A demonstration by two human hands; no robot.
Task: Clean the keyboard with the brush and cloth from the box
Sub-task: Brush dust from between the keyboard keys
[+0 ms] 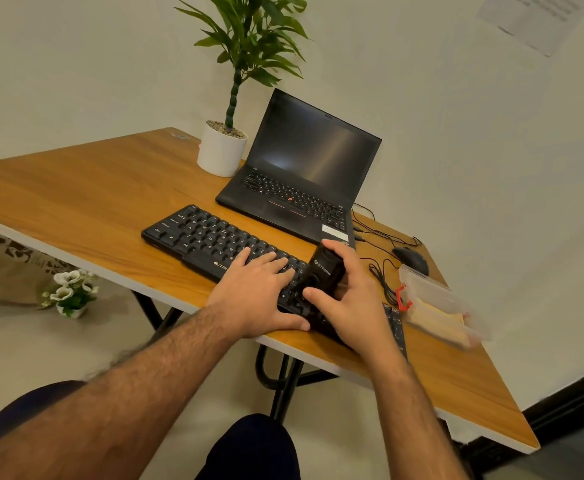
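Observation:
A black keyboard [207,237] lies along the front edge of the wooden desk [86,202]. My left hand [256,292] rests flat on its keys near the middle, fingers straight. My right hand [346,299] grips a black brush block [323,271] with white lettering, held down on the keys to the right of my left hand. A clear plastic box [439,303] with a red clip stands at the right, with a yellow cloth inside it.
An open black laptop [304,168] sits behind the keyboard. A white potted plant [221,150] stands at its left. A black mouse [412,259] and loose cables lie right of the laptop. A small flower pot [70,292] is on the floor.

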